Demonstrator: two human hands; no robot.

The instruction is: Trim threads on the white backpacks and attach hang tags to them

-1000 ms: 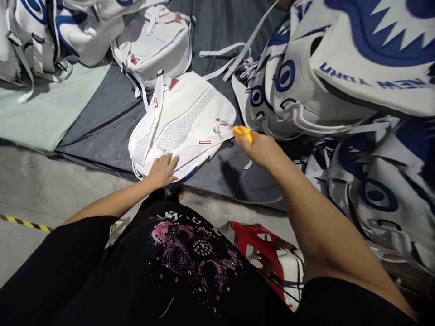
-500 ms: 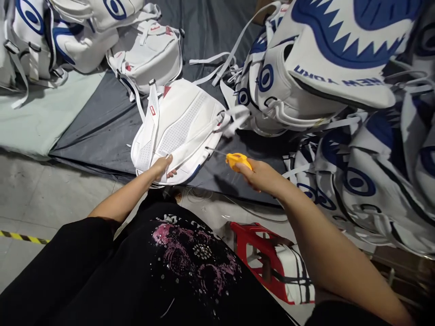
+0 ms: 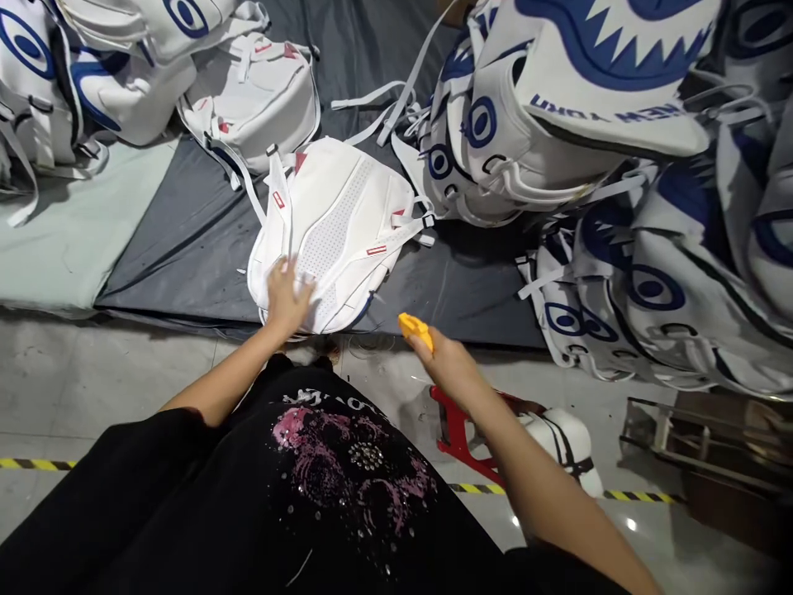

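A white backpack (image 3: 338, 194) lies with its straps up on the dark cloth in the middle. My left hand (image 3: 288, 297) rests on its lower left part, fingers spread, holding nothing. To the right of the bag's lower edge, my right hand (image 3: 447, 362) is closed round a yellow-orange handled tool (image 3: 415, 330). The tool's thin shaft is blurred and points up and left toward the bag's lower right edge; whether its tip touches the bag I cannot tell.
White and blue backpacks (image 3: 557, 140) are piled at the right, with more (image 3: 142, 91) at the upper left. Below the cloth-covered surface (image 3: 462, 289), a red stool (image 3: 458, 430) with a white cushion stands on the tiled floor.
My left hand has opened and moved up on the bag. The right hand has shifted down and left with the tool. The bag's right strap now lies flat across it.
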